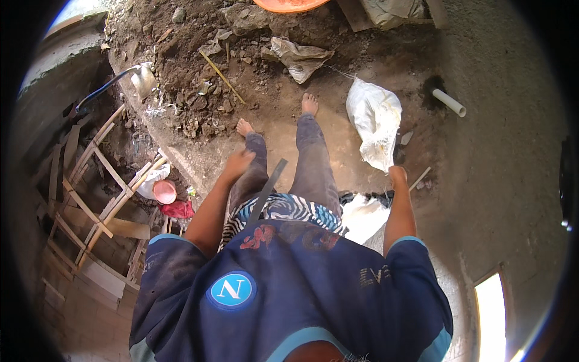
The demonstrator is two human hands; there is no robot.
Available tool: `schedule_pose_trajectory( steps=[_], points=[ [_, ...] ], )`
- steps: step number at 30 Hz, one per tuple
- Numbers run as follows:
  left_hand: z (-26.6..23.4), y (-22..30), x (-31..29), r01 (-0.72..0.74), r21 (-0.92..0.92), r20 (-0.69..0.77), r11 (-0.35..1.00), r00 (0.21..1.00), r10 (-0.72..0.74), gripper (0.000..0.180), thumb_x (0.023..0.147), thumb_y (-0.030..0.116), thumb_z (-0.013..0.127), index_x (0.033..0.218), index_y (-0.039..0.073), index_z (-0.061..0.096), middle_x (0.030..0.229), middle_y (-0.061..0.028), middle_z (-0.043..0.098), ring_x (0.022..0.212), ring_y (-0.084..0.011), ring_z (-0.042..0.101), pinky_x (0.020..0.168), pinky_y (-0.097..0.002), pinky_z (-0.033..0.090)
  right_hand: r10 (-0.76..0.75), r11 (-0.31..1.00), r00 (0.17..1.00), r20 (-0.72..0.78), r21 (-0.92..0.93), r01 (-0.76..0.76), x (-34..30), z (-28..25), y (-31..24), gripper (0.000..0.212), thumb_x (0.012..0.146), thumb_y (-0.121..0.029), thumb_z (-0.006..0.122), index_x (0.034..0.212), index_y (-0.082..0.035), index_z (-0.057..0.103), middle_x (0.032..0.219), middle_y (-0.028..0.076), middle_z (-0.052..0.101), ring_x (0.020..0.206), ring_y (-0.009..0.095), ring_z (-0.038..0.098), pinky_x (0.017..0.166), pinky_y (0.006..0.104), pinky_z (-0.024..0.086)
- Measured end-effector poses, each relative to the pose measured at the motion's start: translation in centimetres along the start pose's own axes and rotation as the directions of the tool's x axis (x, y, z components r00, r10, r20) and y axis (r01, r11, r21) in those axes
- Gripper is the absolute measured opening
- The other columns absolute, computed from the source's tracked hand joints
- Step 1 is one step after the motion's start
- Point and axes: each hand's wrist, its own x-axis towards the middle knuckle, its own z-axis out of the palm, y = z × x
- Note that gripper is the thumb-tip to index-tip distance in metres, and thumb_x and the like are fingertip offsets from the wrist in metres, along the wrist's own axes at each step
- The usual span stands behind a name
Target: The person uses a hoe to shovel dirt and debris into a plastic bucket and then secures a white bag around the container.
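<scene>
My right hand (397,175) is closed on the gathered lower end of a white woven sack (374,117). The sack looks bulged at its far part and narrows toward my fist; it lies or hangs just right of my right leg. Over my left thigh is my left hand (240,164), its fingers curled; whatever may be inside them is hidden. A dark flat strip (268,192) slants up from my waist between the two hands, touching neither. A thin strand runs from the sack's far end toward a crumpled, dirty sack (298,59) on the soil.
Loose soil and rubble (205,102) spread ahead, with a yellowish stick (222,77) on them. An orange basin (292,5) is at the far edge. Wooden slat frames (96,181) stand left beside a pink bucket (164,192). A white pipe (449,102) projects near the right wall.
</scene>
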Motion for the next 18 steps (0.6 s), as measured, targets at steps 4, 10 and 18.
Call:
schedule_pose_trajectory(
  steps=[4, 10, 18],
  points=[
    [-8.1, -16.3, -10.2, 0.45, 0.335, 0.109, 0.828, 0.854, -0.509, 0.038, 0.082, 0.034, 0.063, 0.081, -0.004, 0.065, 0.08, -0.0241, 0.065, 0.072, -0.0333, 0.065, 0.065, -0.0417, 0.049, -0.069, 0.998, 0.993, 0.093, 0.018, 0.067, -7.4, 1.8, -3.1, 0.025, 0.079, -0.021, 0.055, 0.088, 0.0, 0.065, 0.074, 0.012, 0.059, 0.063, 0.021, 0.056, 0.055, 0.0371, 0.045],
    [-9.0, -16.4, -16.8, 0.686, -0.241, 0.176, 0.686, 0.726, -0.665, 0.029, 0.087, 0.031, 0.06, 0.097, 0.003, 0.057, 0.077, -0.0098, 0.061, 0.06, -0.0203, 0.058, 0.053, -0.0338, 0.042, -0.338, 0.926, 0.931, -0.139, -0.225, 0.302, -18.5, -1.2, -7.6, 0.039, 0.079, -0.031, 0.057, 0.096, 0.004, 0.065, 0.097, 0.023, 0.065, 0.092, 0.036, 0.063, 0.078, 0.0435, 0.047],
    [-11.7, -27.9, -21.4, 0.675, -0.448, 0.255, 0.586, 0.725, -0.64, 0.039, 0.087, 0.034, 0.056, 0.112, 0.005, 0.056, 0.093, -0.013, 0.063, 0.069, -0.0231, 0.06, 0.063, -0.0376, 0.043, -0.527, 0.847, 0.837, -0.146, -0.167, 0.504, -29.1, 0.8, -12.8, 0.038, 0.079, -0.033, 0.063, 0.097, 0.0, 0.067, 0.099, 0.019, 0.066, 0.096, 0.03, 0.061, 0.084, 0.0384, 0.046]
  ],
)
